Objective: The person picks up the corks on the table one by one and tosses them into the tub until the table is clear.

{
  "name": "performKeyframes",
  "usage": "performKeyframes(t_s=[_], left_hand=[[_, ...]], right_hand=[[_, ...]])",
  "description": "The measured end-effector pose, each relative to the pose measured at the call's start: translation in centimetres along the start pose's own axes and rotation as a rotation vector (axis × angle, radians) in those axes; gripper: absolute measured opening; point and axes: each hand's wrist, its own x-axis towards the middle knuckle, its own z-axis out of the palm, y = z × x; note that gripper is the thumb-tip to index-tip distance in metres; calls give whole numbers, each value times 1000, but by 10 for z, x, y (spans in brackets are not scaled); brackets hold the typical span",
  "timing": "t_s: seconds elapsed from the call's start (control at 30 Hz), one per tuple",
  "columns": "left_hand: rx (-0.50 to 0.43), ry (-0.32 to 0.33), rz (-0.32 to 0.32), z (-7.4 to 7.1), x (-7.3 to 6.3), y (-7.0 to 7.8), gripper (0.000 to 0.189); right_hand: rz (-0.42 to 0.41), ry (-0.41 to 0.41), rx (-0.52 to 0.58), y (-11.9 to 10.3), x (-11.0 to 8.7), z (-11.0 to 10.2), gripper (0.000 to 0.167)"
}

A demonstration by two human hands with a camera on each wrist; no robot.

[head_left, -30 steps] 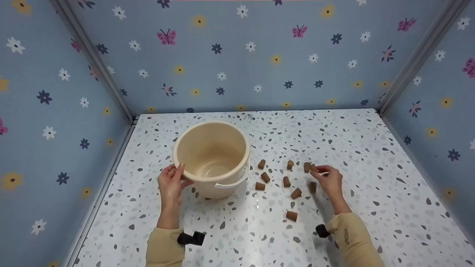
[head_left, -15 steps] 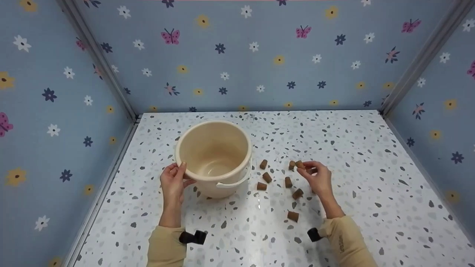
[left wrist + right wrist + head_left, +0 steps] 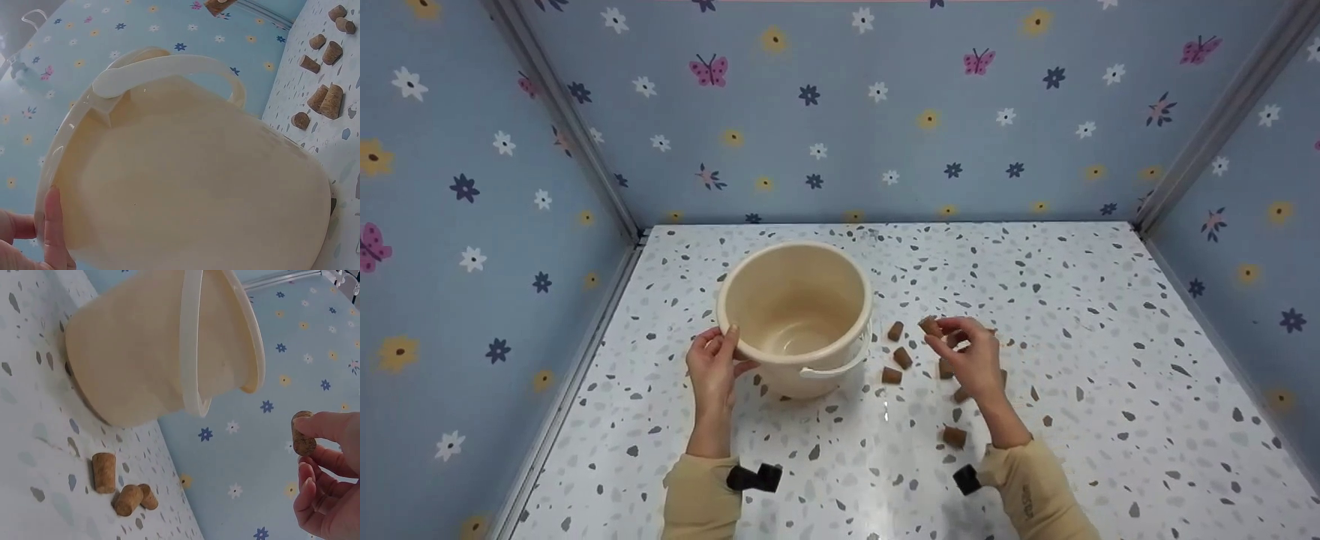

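Observation:
A cream bucket with a white handle stands on the table, and its visible inside holds nothing. My left hand grips the near left of its rim, thumb over the edge and fingers outside. In the right wrist view, my right hand pinches a cork between thumb and fingers, lifted off the table. The same cork shows right of the bucket in the head view. Several loose corks lie between bucket and right hand; some are partly hidden under that hand.
A single cork lies nearer the front. The speckled white table is enclosed by blue flowered walls at the back and sides. Black wrist mounts sit on both sleeves.
My right hand has moved left with the pinched cork, from the right side of the loose corks toward the bucket. The left hand keeps its grip on the rim.

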Motion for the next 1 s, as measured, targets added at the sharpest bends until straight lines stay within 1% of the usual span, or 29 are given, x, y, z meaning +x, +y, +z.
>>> performKeyframes(t_s=[0.03, 0.1, 0.17, 0.2, 0.23, 0.27, 0.33, 0.4, 0.43, 0.47, 0.5, 0.53, 0.6, 0.63, 0.77, 1.0], left_hand=[[38, 27, -2, 3, -1, 1, 36], [54, 41, -12, 13, -17, 20, 34], [77, 61, -29, 20, -27, 32, 32], [52, 45, -35, 21, -29, 36, 30], [37, 35, -24, 16, -23, 26, 30], [27, 30, -16, 10, -13, 14, 33], [31, 17, 21, -5, 13, -18, 38], [14, 3, 57, -19, 38, -49, 44], [37, 22, 79, -26, 53, -68, 49], [32, 24, 78, -30, 60, -77, 50], [31, 26, 92, -32, 66, -84, 51], [22, 31, 103, -34, 70, -90, 51], [6, 40, 114, -36, 75, -96, 51], [20, 47, 119, -36, 76, -98, 52], [50, 67, 133, -35, 75, -98, 53], [66, 90, 135, -34, 74, -97, 53]], right_hand=[[-20, -4, 7, -3, 0, 2, 22], [-56, -13, 10, -10, 1, 5, 22], [-85, -19, 14, -16, 2, 9, 23], [-93, -20, 17, -19, 3, 11, 23], [-97, -19, 28, -22, 4, 13, 24], [-102, -22, 34, -26, 5, 16, 24], [-108, -28, 59, -32, 7, 22, 26], [-115, -33, 80, -38, 10, 28, 27], [-122, -39, 89, -41, 11, 30, 26], [-129, -44, 87, -44, 12, 33, 26], [-132, -47, 92, -46, 13, 35, 26], [-138, -48, 92, -49, 14, 36, 25], [-155, -54, 91, -53, 16, 39, 24], [-163, -59, 89, -54, 17, 41, 23], [-184, -82, 73, -59, 21, 47, 22], [-191, -111, 27, -63, 31, 57, 22]])
